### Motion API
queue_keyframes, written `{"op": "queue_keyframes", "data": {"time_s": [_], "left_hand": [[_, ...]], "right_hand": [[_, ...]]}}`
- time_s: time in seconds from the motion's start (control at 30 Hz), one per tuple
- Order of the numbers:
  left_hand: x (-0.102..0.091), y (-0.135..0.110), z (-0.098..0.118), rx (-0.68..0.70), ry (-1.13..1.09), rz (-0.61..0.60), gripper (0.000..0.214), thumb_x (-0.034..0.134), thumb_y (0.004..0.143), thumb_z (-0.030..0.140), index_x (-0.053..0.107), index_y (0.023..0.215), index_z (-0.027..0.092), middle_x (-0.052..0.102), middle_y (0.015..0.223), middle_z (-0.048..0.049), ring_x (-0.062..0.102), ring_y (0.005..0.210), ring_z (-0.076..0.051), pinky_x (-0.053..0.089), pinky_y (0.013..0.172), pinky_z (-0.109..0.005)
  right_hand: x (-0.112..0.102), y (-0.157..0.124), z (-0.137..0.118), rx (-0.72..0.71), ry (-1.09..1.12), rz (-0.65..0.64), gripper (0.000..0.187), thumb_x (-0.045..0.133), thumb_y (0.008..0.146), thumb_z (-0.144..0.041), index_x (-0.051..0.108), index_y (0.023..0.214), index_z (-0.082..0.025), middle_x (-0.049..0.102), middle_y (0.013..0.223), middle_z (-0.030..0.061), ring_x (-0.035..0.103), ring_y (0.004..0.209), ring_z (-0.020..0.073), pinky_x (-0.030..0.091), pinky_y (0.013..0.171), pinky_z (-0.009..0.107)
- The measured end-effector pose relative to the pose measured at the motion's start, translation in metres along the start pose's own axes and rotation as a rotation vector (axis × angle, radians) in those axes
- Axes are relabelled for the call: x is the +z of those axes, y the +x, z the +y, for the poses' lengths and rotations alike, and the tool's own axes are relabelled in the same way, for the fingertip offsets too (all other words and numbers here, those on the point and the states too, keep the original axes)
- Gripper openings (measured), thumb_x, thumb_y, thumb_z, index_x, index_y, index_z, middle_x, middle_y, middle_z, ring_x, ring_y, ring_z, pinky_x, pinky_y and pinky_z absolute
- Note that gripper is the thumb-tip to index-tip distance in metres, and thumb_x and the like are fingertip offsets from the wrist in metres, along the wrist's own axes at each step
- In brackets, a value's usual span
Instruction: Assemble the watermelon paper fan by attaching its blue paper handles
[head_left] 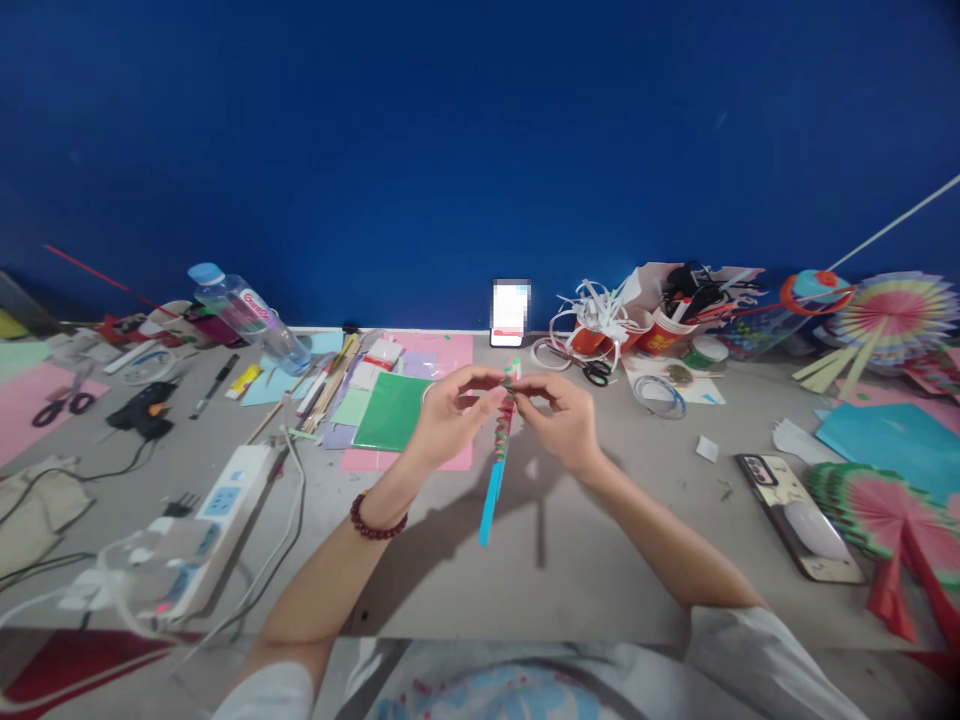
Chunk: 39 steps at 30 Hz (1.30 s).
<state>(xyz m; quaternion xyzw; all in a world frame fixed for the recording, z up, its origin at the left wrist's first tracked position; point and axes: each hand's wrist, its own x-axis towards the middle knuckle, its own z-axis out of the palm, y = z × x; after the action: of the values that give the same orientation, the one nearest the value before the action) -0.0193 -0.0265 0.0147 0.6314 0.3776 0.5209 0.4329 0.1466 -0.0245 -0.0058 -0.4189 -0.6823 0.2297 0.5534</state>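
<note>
My left hand (pixel 451 418) and my right hand (pixel 561 418) meet in front of me, above the desk. Both pinch the upper part of a narrow craft strip (pixel 491 503). Its lower end is plain bright blue and hangs down toward me. Higher up it shows a red and green zigzag, and a light green tip pokes out above my fingers. The fingertips cover the exact spot being gripped. A dark red bead bracelet (pixel 377 520) circles my left wrist. Behind my left hand lies a green paper pack (pixel 391 410) on pink sheets.
A phone (pixel 511 313) leans on the blue wall. Left are a power strip (pixel 225 535), a glue gun (pixel 146 410) and a leaning water bottle (pixel 255 320). Right are scissors (pixel 597 372), cups of tools (pixel 666 330), another phone (pixel 772 500) and folded paper fans (pixel 892 310).
</note>
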Motion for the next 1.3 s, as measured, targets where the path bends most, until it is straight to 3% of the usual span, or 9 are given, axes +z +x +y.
{"op": "queue_keyframes", "data": {"time_s": [0.1,0.23,0.47,0.57,0.67,0.73,1.0,1.17,1.3], "left_hand": [[0.001,-0.001,0.001,-0.103,0.011,-0.081,0.033,0.074,0.074,0.036,0.066,0.100,0.018,0.071,0.094,-0.0074,0.068,0.080,-0.016,0.057,0.064,-0.025],[-0.003,0.003,-0.004,-0.231,-0.077,-0.162,0.022,0.069,0.077,0.034,0.070,0.092,0.018,0.072,0.085,-0.0050,0.067,0.068,-0.014,0.055,0.061,-0.026],[-0.015,0.011,-0.008,-0.399,-0.211,-0.132,0.016,0.067,0.079,0.030,0.073,0.090,0.020,0.072,0.079,-0.0037,0.065,0.072,-0.014,0.052,0.066,-0.026],[-0.014,0.011,-0.007,-0.413,-0.211,-0.109,0.021,0.068,0.078,0.032,0.072,0.095,0.019,0.072,0.083,-0.0039,0.065,0.078,-0.015,0.051,0.072,-0.026],[-0.011,0.010,-0.007,-0.449,-0.236,-0.124,0.026,0.068,0.078,0.034,0.071,0.099,0.018,0.072,0.091,-0.0052,0.065,0.082,-0.016,0.050,0.075,-0.027],[-0.012,0.010,-0.008,-0.443,-0.255,-0.108,0.026,0.068,0.078,0.034,0.071,0.099,0.019,0.072,0.093,-0.0049,0.065,0.083,-0.015,0.050,0.075,-0.027],[-0.016,0.014,-0.018,-0.411,-0.365,0.071,0.022,0.072,0.075,0.036,0.070,0.086,0.017,0.071,0.082,-0.0025,0.064,0.072,-0.013,0.049,0.069,-0.024],[-0.005,0.012,-0.028,-0.410,-0.493,0.181,0.033,0.074,0.074,0.040,0.067,0.100,0.020,0.071,0.091,-0.0011,0.065,0.077,-0.013,0.051,0.073,-0.025],[0.001,0.009,-0.033,-0.495,-0.368,0.077,0.037,0.072,0.072,0.048,0.066,0.092,0.018,0.071,0.084,-0.0016,0.064,0.070,-0.012,0.050,0.066,-0.023]], "right_hand": [[0.001,-0.001,-0.002,-0.005,-0.002,0.030,0.014,0.061,0.081,-0.019,0.070,0.091,-0.022,0.072,0.088,0.0039,0.066,0.075,0.0166,0.054,0.072,0.032],[-0.003,0.002,-0.005,-0.020,0.014,-0.038,0.014,0.061,0.080,-0.020,0.068,0.092,-0.022,0.071,0.088,0.0034,0.065,0.078,0.0171,0.053,0.074,0.033],[-0.029,0.024,-0.004,-0.188,-0.225,0.022,0.024,0.058,0.084,-0.024,0.066,0.106,-0.026,0.068,0.110,0.0056,0.059,0.108,0.0236,0.043,0.099,0.044],[-0.040,0.031,-0.001,-0.070,-0.252,-0.110,0.029,0.060,0.083,-0.032,0.065,0.111,-0.023,0.068,0.111,0.0076,0.061,0.104,0.0249,0.047,0.092,0.044],[-0.048,0.035,0.003,0.145,-0.166,-0.286,0.028,0.062,0.082,-0.041,0.070,0.097,-0.019,0.072,0.092,0.0063,0.064,0.079,0.0204,0.051,0.072,0.035],[-0.051,0.036,0.005,0.263,-0.067,-0.332,0.030,0.063,0.080,-0.045,0.070,0.088,-0.018,0.070,0.080,0.0044,0.062,0.067,0.0169,0.049,0.062,0.030],[-0.045,0.039,0.017,0.440,0.307,-0.133,0.029,0.074,0.071,-0.045,0.070,0.081,-0.019,0.069,0.077,0.0012,0.060,0.067,0.0128,0.047,0.063,0.026],[-0.032,0.036,0.025,0.520,0.443,0.016,0.030,0.077,0.065,-0.045,0.068,0.078,-0.019,0.066,0.068,-0.0017,0.058,0.059,0.0114,0.045,0.057,0.024],[-0.031,0.038,0.028,0.527,0.532,0.114,0.028,0.079,0.063,-0.041,0.066,0.076,-0.020,0.064,0.064,-0.0038,0.058,0.057,0.0102,0.046,0.056,0.022]]}}
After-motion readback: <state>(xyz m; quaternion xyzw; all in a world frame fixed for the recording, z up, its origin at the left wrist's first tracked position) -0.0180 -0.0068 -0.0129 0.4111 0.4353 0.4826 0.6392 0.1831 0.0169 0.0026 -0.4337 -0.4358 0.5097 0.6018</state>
